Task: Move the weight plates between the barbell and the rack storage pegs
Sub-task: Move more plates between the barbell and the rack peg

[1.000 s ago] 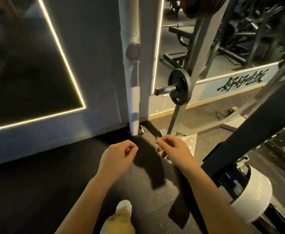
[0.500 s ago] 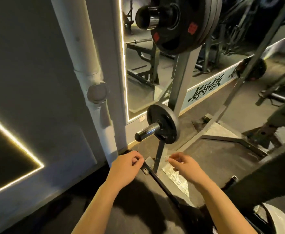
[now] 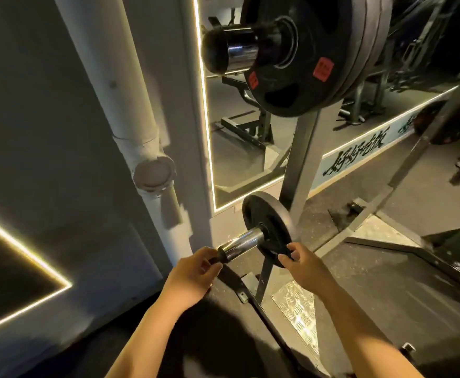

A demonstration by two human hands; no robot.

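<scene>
1. Small weight plate (image 3: 267, 227) sits on the lower chrome storage peg (image 3: 241, 245), against the rack upright (image 3: 301, 170).
2. Right hand (image 3: 303, 264) pinches the plate's near lower rim, thumb in front.
3. Left hand (image 3: 194, 274) curls loosely at the peg's tip, apparently touching it.
4. Large plates (image 3: 313, 50) hang on the upper peg.
</scene>
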